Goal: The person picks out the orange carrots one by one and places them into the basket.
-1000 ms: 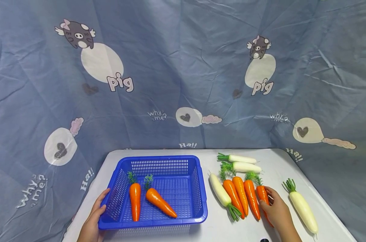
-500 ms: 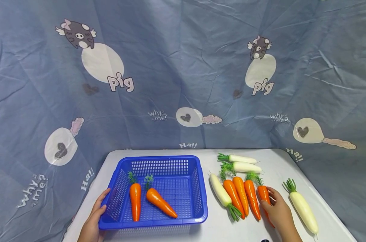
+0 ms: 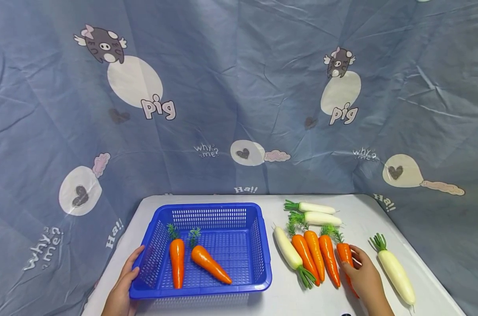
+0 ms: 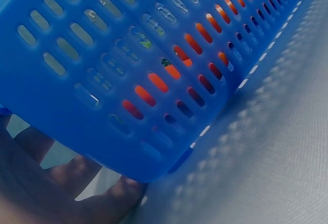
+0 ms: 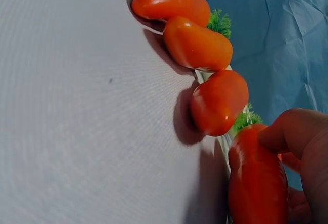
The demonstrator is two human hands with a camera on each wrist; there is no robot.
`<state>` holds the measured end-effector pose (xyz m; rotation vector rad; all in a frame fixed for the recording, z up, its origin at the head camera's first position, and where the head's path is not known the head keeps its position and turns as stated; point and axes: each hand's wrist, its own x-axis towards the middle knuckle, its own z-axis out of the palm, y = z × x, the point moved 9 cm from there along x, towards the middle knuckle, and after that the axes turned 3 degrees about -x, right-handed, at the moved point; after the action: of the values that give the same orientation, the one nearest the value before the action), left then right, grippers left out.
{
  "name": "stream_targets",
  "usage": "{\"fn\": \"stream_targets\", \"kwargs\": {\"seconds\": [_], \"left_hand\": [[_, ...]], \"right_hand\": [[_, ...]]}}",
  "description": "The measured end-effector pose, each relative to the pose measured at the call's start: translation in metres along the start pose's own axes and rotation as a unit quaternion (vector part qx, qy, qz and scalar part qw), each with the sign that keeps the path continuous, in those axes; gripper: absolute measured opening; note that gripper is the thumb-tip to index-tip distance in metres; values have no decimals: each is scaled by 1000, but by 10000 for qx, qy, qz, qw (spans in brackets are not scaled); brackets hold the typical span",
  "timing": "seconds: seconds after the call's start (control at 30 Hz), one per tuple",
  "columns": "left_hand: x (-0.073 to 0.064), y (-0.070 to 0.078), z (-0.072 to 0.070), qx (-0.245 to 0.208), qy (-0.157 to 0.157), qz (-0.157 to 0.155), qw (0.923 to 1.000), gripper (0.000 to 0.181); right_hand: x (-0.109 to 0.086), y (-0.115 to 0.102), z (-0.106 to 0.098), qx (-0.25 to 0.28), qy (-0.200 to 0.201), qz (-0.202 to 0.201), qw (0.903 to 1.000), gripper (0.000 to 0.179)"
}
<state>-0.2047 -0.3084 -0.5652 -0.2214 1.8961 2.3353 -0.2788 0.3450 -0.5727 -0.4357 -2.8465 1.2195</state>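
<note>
My left hand [image 3: 122,285] rests against the outside of the blue basket's [image 3: 201,290] left wall, fingers spread; in the left wrist view fingers [image 4: 110,196] touch near its corner. Two orange carrots with green tops lie inside, one lengthwise [image 3: 177,263] and one slanted [image 3: 210,264]. At the right, my right hand [image 3: 365,278] pinches another carrot [image 3: 344,256] between thumb and fingers. That carrot [image 5: 256,178] appears at the lower right of the right wrist view. To its left, three carrots, including the nearest [image 3: 329,261], lie side by side on the table.
White radishes lie around the carrots: one on their left [image 3: 288,250], two behind, including the rearmost [image 3: 316,208], and one far right [image 3: 397,276]. A white cloth [image 3: 298,300] covers the table. A blue printed curtain [image 3: 239,101] hangs behind. A small dark object [image 3: 345,314] shows at the bottom edge.
The right hand and its carrot have shifted very slightly to the right. The left hand and the basket look the same.
</note>
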Motion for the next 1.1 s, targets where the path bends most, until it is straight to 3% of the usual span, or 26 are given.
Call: {"fn": "stream_targets", "kwargs": {"seconds": [0.3, 0.53, 1.1], "left_hand": [[-1, 1, 0, 41, -6, -28, 10000, 54], [-2, 4, 3, 72, -94, 92, 9999, 54], [-3, 4, 3, 40, 4, -50, 10000, 54]], "right_hand": [[-5, -5, -5, 103, -88, -72, 9999, 70], [-13, -14, -6, 467, -100, -145, 9988, 69], [-18, -36, -1, 745, -30, -51, 9972, 64]]}}
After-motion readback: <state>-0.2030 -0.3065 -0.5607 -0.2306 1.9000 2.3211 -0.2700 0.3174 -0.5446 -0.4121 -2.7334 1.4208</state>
